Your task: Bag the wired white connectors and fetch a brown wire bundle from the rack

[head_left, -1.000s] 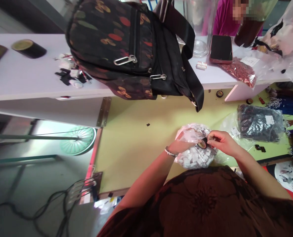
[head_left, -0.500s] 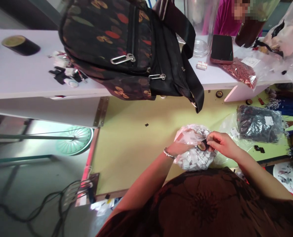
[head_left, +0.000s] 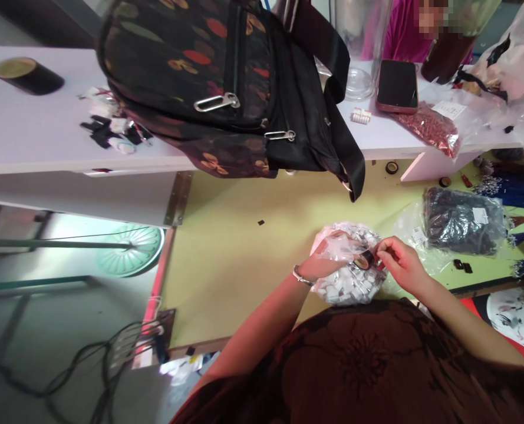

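Observation:
A roll of black tape (head_left: 364,259) is held in my left hand (head_left: 326,259), whose fingers are partly covered by clear plastic. Beneath it sits a clear plastic bag (head_left: 343,288) full of small white pieces, close against my body on the yellow-green table. At the roll's right edge, my right hand (head_left: 402,263) has thumb and forefinger pinched together on the tape; its loose end is too small to make out clearly.
A dark floral backpack (head_left: 191,76) overhangs the white shelf (head_left: 18,135). Also on the shelf are a phone (head_left: 396,86) and a bag of red pieces (head_left: 432,129). A plastic-wrapped dark bundle (head_left: 462,221) lies right of my hands. Another person's patterned sleeve (head_left: 516,312) shows at far right.
My right hand has shifted slightly right, its fingertips moving off the face of the tape roll to its edge. My left hand and the bag stay put. The other person's hand has left view.

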`<state>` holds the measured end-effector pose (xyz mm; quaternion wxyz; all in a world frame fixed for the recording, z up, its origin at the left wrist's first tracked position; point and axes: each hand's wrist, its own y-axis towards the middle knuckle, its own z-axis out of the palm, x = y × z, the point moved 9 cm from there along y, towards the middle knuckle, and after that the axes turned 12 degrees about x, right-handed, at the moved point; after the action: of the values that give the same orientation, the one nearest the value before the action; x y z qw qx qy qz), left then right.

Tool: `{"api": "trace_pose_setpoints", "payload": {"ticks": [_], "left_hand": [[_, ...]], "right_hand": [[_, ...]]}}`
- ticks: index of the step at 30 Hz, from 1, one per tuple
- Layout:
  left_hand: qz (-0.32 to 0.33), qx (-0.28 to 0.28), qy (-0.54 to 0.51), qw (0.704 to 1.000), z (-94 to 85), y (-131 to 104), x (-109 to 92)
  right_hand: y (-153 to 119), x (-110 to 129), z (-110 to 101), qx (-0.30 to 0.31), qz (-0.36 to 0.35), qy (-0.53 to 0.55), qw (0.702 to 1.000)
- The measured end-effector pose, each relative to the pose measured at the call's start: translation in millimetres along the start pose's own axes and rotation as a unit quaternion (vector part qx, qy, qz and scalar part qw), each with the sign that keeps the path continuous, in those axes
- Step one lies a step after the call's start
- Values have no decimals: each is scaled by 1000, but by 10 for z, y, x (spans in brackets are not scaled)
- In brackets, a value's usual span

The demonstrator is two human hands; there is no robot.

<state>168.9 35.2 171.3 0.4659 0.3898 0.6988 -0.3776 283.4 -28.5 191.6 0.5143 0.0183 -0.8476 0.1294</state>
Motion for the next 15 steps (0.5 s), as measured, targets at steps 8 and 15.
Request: {"api": "trace_pose_setpoints", "payload": {"ticks": [8, 15], "left_hand": [[19, -67, -37, 997, -23, -85, 253], [8, -88, -69, 994, 19, -69, 408]], "right_hand": [[-66, 251, 52, -7, -114, -130, 985], [-128, 339, 124, -74, -176, -221, 956]]}}
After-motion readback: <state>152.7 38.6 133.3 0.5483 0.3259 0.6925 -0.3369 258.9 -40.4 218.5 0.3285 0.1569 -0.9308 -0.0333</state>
